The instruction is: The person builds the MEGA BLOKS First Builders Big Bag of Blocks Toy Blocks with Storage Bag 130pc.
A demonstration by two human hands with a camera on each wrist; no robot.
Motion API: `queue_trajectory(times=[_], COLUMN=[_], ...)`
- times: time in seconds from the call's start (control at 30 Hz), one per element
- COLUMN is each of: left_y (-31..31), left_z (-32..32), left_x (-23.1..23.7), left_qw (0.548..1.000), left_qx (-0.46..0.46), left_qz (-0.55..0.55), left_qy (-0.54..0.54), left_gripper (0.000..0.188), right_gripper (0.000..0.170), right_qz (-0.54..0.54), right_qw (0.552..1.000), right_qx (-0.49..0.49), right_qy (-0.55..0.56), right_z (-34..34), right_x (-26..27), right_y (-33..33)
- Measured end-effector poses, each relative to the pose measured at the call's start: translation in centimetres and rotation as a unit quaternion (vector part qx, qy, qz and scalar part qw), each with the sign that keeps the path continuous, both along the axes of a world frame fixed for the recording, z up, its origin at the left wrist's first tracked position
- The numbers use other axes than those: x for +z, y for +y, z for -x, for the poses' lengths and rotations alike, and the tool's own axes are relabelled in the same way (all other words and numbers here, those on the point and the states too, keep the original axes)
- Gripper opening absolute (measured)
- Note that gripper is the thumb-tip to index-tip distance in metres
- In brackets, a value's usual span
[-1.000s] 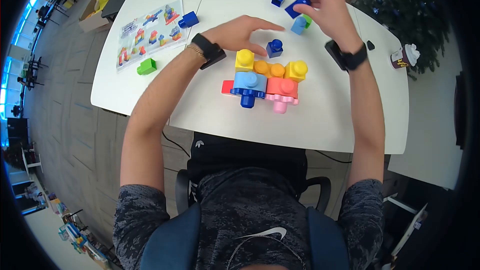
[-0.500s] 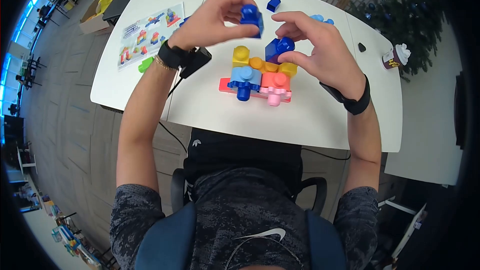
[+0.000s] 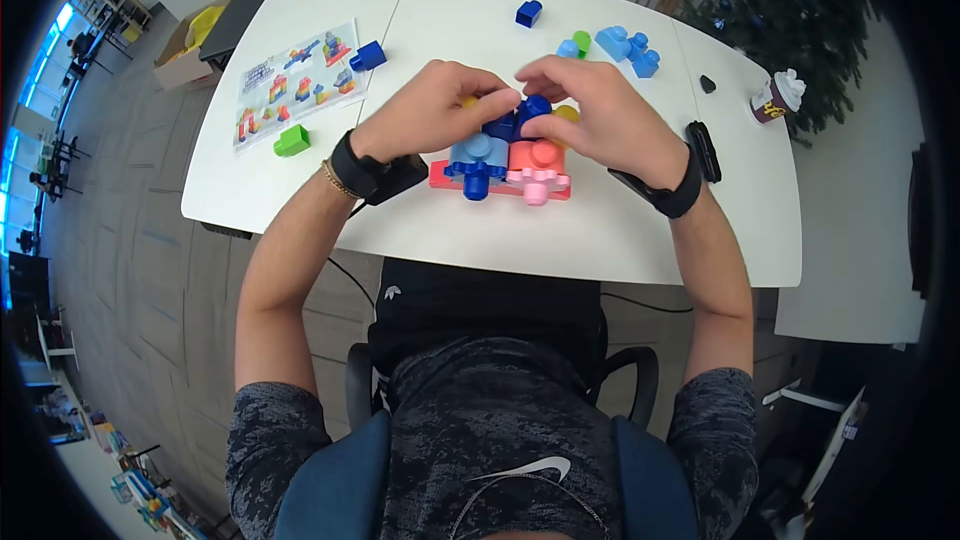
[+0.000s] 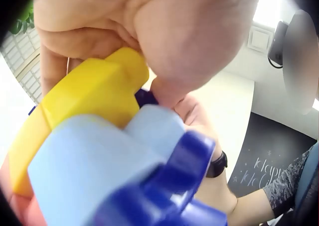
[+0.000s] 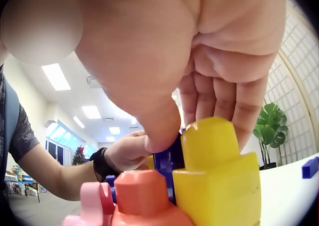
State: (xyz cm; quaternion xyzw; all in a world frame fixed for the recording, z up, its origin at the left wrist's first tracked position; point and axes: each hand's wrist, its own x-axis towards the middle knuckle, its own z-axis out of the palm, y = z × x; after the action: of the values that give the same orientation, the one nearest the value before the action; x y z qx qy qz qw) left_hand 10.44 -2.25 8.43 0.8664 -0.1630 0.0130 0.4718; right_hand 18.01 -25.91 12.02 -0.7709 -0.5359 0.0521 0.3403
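Observation:
Two dark blue blocks sit side by side at the middle of a block assembly, behind its light blue block (image 3: 478,150) and coral block (image 3: 537,154). My left hand (image 3: 440,112) holds the left blue block, partly hidden by the fingers. The right blue block (image 3: 535,108) is pinched between the thumb and fingers of my right hand (image 3: 600,122). In the right wrist view a dark blue block (image 5: 169,161) stands between the thumb and a yellow block (image 5: 217,176). The left wrist view shows another yellow block (image 4: 89,91) under my left hand.
Behind the hands lie a blue block (image 3: 528,13), light blue blocks (image 3: 628,46) and a small green piece (image 3: 581,42). A picture sheet (image 3: 296,83), a blue block (image 3: 368,56) and a green block (image 3: 292,141) are at left; a cup (image 3: 778,98) stands at right.
Both hands came from the back of the table, each with a dark blue block, and lowered them onto the assembly. The light blue piece at the back no longer lies behind my right hand.

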Motion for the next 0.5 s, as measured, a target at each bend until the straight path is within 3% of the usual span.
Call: queue_trajectory(times=[0.13,0.2,0.23,0.27,0.33,0.4,0.43,0.47,0.5], left_y=[-0.3,0.5,1.6,2.9,6.4,11.8,13.7,15.4,16.5], left_z=[0.1,0.0,-0.3,-1.1,-3.0,-5.2,-6.0,-6.7,-7.0], left_x=[-0.4,-0.1,-1.0,-1.5,-2.4,-4.0,-4.8,-5.3,-5.9], left_qw=[0.999,0.999,0.997,0.997,0.980,0.981,0.981,0.951,0.892], left_qx=[0.030,-0.016,-0.051,-0.031,0.039,0.184,0.189,0.264,0.330], left_qz=[-0.015,-0.021,-0.005,0.068,0.192,0.005,0.007,-0.149,-0.300], left_qy=[-0.003,0.027,-0.058,0.004,-0.031,-0.056,-0.051,-0.062,-0.071], left_gripper=[0.036,0.038,0.040,0.041,0.040,0.046,0.046,0.051,0.056], right_gripper=[0.032,0.035,0.035,0.032,0.029,0.034,0.041,0.049,0.049], right_qz=[0.028,0.054,0.056,0.018,-0.017,0.011,0.056,0.100,0.101], right_qw=[0.997,0.994,0.993,0.995,0.996,0.997,0.992,0.982,0.983], right_qx=[-0.027,0.047,0.050,0.053,0.058,-0.060,-0.109,-0.157,-0.154], right_qy=[0.063,0.085,0.088,0.077,0.072,0.053,0.014,-0.026,-0.025], right_z=[-0.9,-1.7,-2.4,-3.6,-6.9,-12.7,-15.4,-17.8,-19.5], right_x=[-0.6,-0.1,-0.3,-0.5,-1.2,-2.8,-4.1,-5.6,-7.1], right_y=[0.3,0.6,0.8,1.0,1.6,3.2,4.0,5.0,6.2])
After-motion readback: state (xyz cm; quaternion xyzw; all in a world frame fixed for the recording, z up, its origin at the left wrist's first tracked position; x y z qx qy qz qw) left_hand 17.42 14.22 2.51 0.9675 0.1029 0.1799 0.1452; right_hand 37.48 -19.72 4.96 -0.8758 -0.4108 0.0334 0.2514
